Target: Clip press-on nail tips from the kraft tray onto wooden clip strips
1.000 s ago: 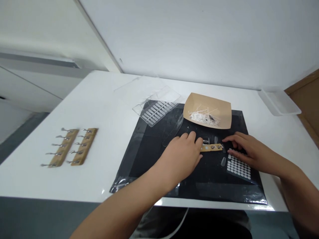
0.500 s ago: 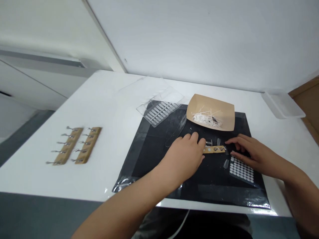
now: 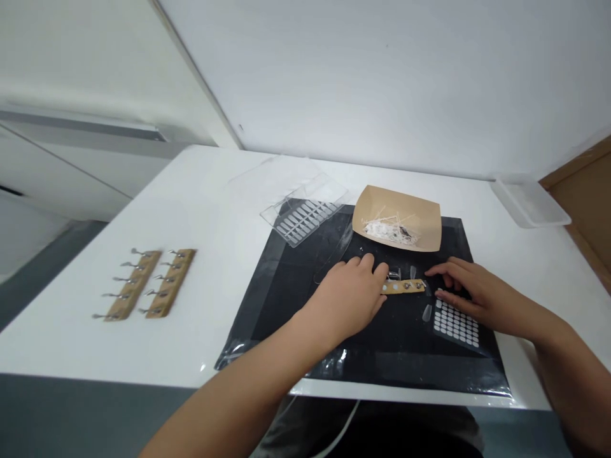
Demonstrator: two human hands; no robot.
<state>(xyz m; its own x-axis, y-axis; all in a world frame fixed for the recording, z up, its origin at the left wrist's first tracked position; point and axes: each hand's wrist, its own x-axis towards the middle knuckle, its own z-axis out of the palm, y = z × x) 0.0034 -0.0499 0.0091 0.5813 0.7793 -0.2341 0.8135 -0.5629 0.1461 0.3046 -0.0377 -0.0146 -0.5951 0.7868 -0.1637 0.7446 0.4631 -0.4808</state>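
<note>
My left hand (image 3: 351, 296) rests palm down on the black mat (image 3: 286, 299), its fingertips pressed on the left end of a small wooden strip with metal pegs (image 3: 405, 287). My right hand (image 3: 470, 289) lies just right of that strip, fingers curled down onto the top edge of a sheet of white dots (image 3: 456, 323). A clear nail tip (image 3: 426, 312) lies on the mat between the strip and the sheet.
A brown paper tray (image 3: 398, 219) holding white scraps sits behind the hands. A clear box of nail tips (image 3: 303, 207) lies at the mat's back left. Two wooden peg strips (image 3: 147, 283) sit on the white table's left. A clear tray (image 3: 529, 200) is at the far right.
Both hands stay on the strip and the sheet; only the camera view has shifted slightly.
</note>
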